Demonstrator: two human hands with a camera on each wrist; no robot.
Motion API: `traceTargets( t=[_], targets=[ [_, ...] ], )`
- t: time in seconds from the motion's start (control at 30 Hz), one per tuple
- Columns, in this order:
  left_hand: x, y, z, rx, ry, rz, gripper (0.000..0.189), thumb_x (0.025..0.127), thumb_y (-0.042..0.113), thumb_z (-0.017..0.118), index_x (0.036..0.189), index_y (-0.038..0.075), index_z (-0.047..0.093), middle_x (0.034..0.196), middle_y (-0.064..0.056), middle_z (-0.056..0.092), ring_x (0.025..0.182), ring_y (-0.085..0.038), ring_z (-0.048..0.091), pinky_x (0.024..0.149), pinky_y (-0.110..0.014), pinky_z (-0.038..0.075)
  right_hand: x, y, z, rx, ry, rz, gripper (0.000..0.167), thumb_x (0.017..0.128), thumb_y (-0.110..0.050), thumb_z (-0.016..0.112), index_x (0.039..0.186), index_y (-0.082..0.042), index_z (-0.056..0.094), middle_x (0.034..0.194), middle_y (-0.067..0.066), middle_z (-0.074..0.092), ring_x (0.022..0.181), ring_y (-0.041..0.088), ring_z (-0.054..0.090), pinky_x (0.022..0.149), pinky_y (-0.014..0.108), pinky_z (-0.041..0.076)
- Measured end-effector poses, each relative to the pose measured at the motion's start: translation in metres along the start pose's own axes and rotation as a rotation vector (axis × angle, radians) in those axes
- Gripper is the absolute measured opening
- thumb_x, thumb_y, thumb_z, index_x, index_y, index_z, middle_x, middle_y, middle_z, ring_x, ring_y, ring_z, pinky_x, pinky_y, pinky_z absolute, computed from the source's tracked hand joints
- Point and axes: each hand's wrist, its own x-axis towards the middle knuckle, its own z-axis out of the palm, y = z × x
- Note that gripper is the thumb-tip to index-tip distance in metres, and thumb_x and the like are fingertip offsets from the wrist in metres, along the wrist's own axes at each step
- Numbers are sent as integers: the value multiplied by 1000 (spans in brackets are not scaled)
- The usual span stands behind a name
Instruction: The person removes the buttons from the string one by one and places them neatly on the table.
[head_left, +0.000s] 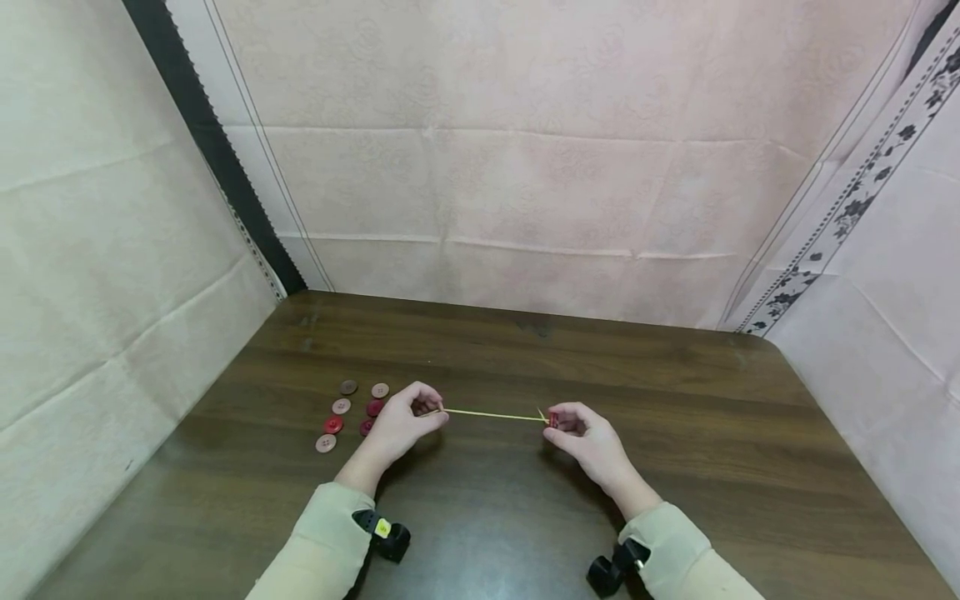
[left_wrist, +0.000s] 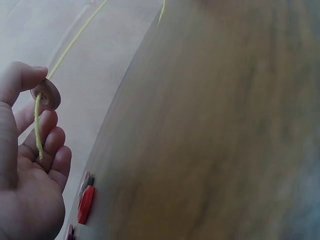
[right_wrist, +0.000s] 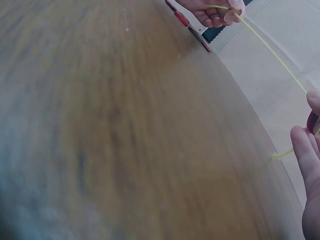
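A yellow string (head_left: 495, 415) runs taut between the two hands. My left hand (head_left: 400, 425) pinches a brownish-pink button (left_wrist: 46, 95) between thumb and fingertips. The string passes through this button, and its short loose end hangs over the palm in the left wrist view. At the other end, my right hand (head_left: 596, 446) pinches dark red buttons (head_left: 553, 419), partly hidden by the fingers; how many cannot be told. A short tail of string sticks out beside them. Both hands are raised a little above the table.
Left of my left hand, several loose buttons lie in two rows on the brown wooden table (head_left: 480, 517), among them a red button (head_left: 333, 424) and a pale pink button (head_left: 326, 443). Pale cloth (head_left: 525, 192) hangs behind the table and at both sides.
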Motion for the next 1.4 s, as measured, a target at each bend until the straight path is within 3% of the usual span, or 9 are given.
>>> traceTargets(
  t=[0.37,0.67,0.87,1.03,1.3,1.4],
  targets=[
    [-2,-1,-6,26,19,-58,23,80,12,74,98,9,60,93,-3,60,89,-21,53,78,-34,43,0,2,-1,10,1,26,31,81,-3,71,109,4,61,91,8,62,86,20,57,73,23,47],
    [-6,-2,-11,22,17,-39,22,80,15,74,97,12,60,92,-1,59,88,-19,52,79,-34,42,0,2,-1,6,15,33,31,81,-5,72,109,4,62,92,9,62,87,20,56,74,24,47],
    [-8,-3,-14,11,25,-4,21,80,14,74,96,12,60,92,-2,59,87,-20,52,79,-35,42,10,28,1,16,23,56,34,80,-9,74,111,0,62,94,7,62,88,18,56,74,23,47],
    [-10,-2,-17,14,28,-11,19,81,12,73,94,11,60,94,-2,59,88,-20,52,79,-35,42,14,40,1,28,34,50,36,79,-13,75,112,-3,62,95,7,63,89,17,56,74,23,47],
    [-11,-4,-19,9,27,-14,17,81,11,72,92,10,59,93,-3,59,85,-20,51,77,-34,43,1,3,-1,-6,50,42,31,82,-6,71,110,4,61,94,10,62,88,21,56,74,23,46],
    [-11,-7,-19,11,27,-14,18,81,11,73,92,9,59,92,-3,59,84,-20,51,77,-33,43,2,7,0,-6,56,47,31,81,-5,71,110,4,61,94,10,62,88,21,57,74,23,46]
  ],
)
